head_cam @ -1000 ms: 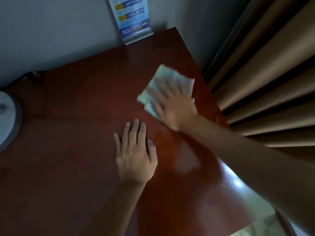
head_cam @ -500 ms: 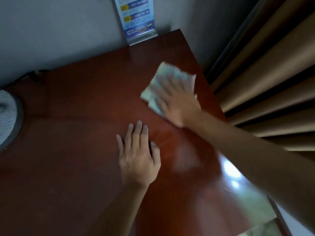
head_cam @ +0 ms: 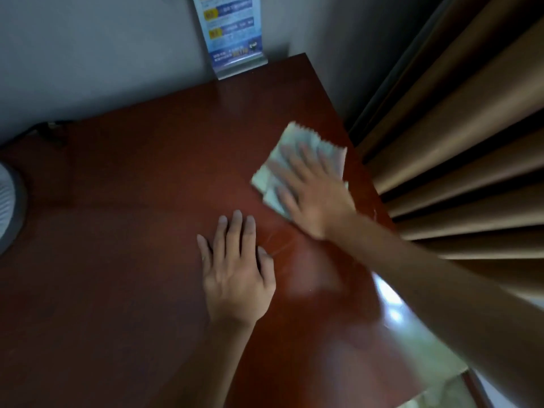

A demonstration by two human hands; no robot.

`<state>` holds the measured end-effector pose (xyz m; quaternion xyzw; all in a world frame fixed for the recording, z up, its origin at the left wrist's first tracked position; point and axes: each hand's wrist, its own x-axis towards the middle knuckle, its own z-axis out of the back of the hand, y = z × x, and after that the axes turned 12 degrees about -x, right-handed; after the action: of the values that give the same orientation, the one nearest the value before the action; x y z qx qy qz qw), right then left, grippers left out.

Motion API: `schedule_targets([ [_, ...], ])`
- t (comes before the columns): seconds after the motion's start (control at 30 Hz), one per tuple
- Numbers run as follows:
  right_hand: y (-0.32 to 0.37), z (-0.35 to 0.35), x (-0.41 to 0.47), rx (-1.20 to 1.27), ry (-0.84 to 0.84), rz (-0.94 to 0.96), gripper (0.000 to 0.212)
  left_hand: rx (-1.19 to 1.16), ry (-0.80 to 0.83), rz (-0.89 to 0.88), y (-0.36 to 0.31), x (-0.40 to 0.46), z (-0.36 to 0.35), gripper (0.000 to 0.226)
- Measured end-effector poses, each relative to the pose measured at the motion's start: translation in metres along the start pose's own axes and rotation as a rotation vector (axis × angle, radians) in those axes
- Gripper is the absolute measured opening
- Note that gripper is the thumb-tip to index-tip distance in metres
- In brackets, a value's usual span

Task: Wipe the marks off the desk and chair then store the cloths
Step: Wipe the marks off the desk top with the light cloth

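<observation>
A dark red-brown wooden desk fills the view. A pale folded cloth with a zigzag edge lies on it near the right edge. My right hand presses flat on the cloth with straight, spread fingers and is blurred by motion. My left hand rests flat on the desk, fingers straight, just left of and nearer than the cloth. Faint streaks show on the wood between my two hands. No chair is in view.
A blue leaflet in a clear stand sits at the desk's back edge against the grey wall. Brown curtains hang close along the right side. A round grey-rimmed object sits at the far left. A dark cable lies at the back left.
My right hand has slid the cloth slightly toward the right edge of the desk. My left hand stays flat in the same spot.
</observation>
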<state>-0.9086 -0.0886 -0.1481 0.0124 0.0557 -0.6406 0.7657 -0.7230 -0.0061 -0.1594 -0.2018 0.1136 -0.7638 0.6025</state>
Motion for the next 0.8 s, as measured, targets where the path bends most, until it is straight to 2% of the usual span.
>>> schedule_targets([
  [0.1,-0.038,0.007,0.071,0.036,0.005,-0.213,0.057,0.007,0.000,-0.014,0.001,0.000,-0.001,0.048],
  [0.2,-0.016,0.006,0.071,0.030,0.005,-0.246,0.058,0.005,-0.010,-0.016,0.001,0.001,-0.001,0.048],
  [0.33,0.063,-0.005,-0.067,-0.014,0.003,-0.030,0.058,0.001,0.011,-0.006,0.002,0.000,0.000,0.052],
  [0.4,0.082,-0.008,-0.133,-0.028,0.040,-0.002,0.060,-0.002,0.020,-0.009,0.000,0.000,0.002,0.053],
  [0.47,0.081,-0.010,-0.160,-0.044,0.049,0.010,0.058,-0.016,0.010,0.006,0.000,0.001,0.002,0.049],
  [0.57,0.063,-0.010,-0.129,-0.010,0.032,-0.015,0.054,-0.020,0.025,0.006,0.000,0.002,0.001,0.047],
  [0.7,0.046,-0.005,-0.044,0.008,-0.039,-0.276,0.053,-0.009,0.049,0.021,0.000,0.002,0.001,0.047],
  [0.8,0.068,-0.010,-0.077,0.002,-0.029,-0.230,0.055,-0.020,0.051,0.025,0.000,0.000,0.001,0.047],
])
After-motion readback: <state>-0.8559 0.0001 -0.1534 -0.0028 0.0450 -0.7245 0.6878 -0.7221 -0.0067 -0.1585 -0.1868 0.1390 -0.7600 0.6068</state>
